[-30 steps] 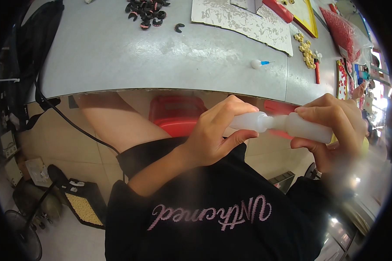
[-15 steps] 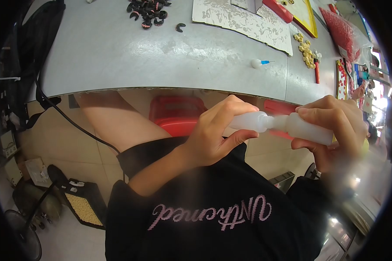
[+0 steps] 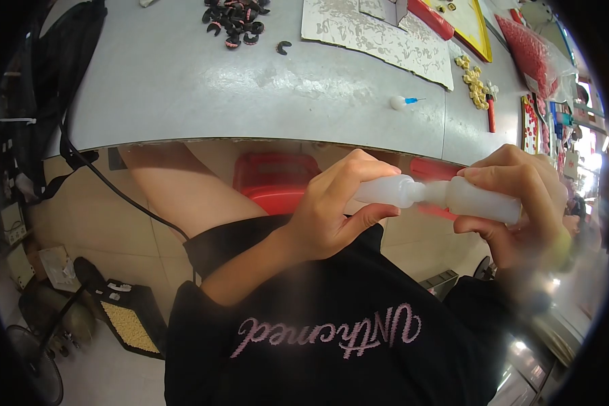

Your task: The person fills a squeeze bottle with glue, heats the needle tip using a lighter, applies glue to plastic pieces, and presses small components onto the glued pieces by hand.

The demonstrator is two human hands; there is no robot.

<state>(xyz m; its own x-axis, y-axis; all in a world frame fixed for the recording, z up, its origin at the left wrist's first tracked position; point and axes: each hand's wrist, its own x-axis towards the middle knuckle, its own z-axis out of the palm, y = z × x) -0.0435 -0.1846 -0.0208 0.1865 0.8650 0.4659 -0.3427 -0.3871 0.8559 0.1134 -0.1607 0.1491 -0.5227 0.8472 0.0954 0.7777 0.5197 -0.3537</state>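
Note:
My left hand (image 3: 338,203) is closed around a translucent white bottle (image 3: 389,190), its neck pointing right. Opposite it, my right hand (image 3: 517,196) grips a second whitish bottle (image 3: 484,201), whose neck points left. The two bottles meet mouth to mouth, both lying nearly level in front of the table edge. On the grey table (image 3: 250,101) beyond them lies a small white cap with a blue needle tip (image 3: 411,101). What is inside the bottles is hard to make out.
Black curved pieces (image 3: 233,24) lie at the table's back. A white patterned board (image 3: 379,40), yellowish pieces (image 3: 477,84), a red-handled tool (image 3: 491,114) and a bag of red pieces (image 3: 528,51) are further right. A red stool (image 3: 277,179) stands under the table.
The hands and both bottles hold almost the same pose. The view has shifted very slightly, so the things on the table appear a little lower.

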